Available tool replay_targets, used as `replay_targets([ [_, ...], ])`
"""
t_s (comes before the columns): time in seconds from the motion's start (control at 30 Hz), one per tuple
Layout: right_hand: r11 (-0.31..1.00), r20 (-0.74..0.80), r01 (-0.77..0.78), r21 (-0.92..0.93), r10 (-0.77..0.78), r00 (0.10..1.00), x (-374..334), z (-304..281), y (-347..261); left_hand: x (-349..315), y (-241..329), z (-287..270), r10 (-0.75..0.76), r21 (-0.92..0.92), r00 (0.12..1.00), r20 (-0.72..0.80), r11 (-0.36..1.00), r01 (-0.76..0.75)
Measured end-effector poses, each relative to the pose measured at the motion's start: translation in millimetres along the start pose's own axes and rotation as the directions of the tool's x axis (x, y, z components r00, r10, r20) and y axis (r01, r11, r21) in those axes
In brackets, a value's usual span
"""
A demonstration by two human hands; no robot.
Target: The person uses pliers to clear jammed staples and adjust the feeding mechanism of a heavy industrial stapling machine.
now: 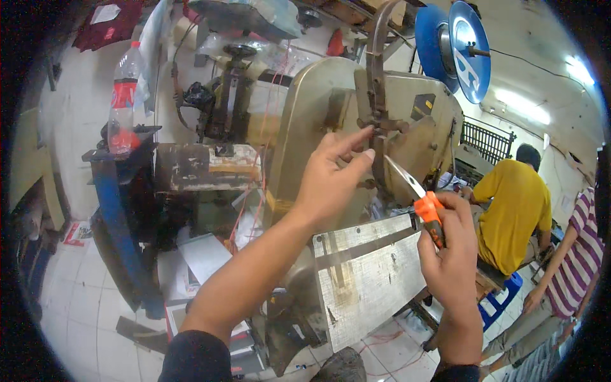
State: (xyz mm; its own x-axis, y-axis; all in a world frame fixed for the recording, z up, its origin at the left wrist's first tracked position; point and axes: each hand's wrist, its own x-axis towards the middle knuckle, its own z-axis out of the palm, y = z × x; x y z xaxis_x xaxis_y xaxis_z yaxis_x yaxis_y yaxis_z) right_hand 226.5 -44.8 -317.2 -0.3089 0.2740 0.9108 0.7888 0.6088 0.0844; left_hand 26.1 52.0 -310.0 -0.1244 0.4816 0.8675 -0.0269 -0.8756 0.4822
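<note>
My left hand (334, 172) reaches up to the dark metal head (380, 124) of a large beige machine (312, 121). Its index fingertip is at the small fittings there. The thumb is held a little below, with a gap between the two tips. In my right hand (452, 254) is a pair of long-nose pliers (428, 207) with orange and black grips. Their silver jaws point up and left, the tip close to the machine's head just below my left thumb. Below both hands is a tilted, worn metal plate (369, 274), fixed at the machine's front. Any thin wire at the fingertips is too small to make out.
A blue reel (468, 51) hangs above the machine. On the left, a plastic bottle (124, 102) stands on a dark blue stand (121, 210) beside another machine (232, 95). One person in yellow (512, 210) sits on the right; another in stripes (576, 254) stands behind.
</note>
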Motion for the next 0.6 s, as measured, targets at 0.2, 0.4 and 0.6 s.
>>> replay_targets([
  [0.2,0.883,-0.048,0.136,-0.449,-0.176,0.983,27,-6,-1,-2,-5,5,0.002,-0.013,1.000,0.021,1.000,-0.002],
  [0.4,0.746,0.045,0.230,-0.625,-0.259,0.965,41,-18,-12,0,-8,2,0.072,-0.015,0.997,0.040,0.997,-0.071],
  [0.6,0.681,0.110,0.231,-0.695,-0.217,0.970,49,-17,-30,-1,-10,0,0.004,-0.122,0.992,0.127,0.992,0.011],
])
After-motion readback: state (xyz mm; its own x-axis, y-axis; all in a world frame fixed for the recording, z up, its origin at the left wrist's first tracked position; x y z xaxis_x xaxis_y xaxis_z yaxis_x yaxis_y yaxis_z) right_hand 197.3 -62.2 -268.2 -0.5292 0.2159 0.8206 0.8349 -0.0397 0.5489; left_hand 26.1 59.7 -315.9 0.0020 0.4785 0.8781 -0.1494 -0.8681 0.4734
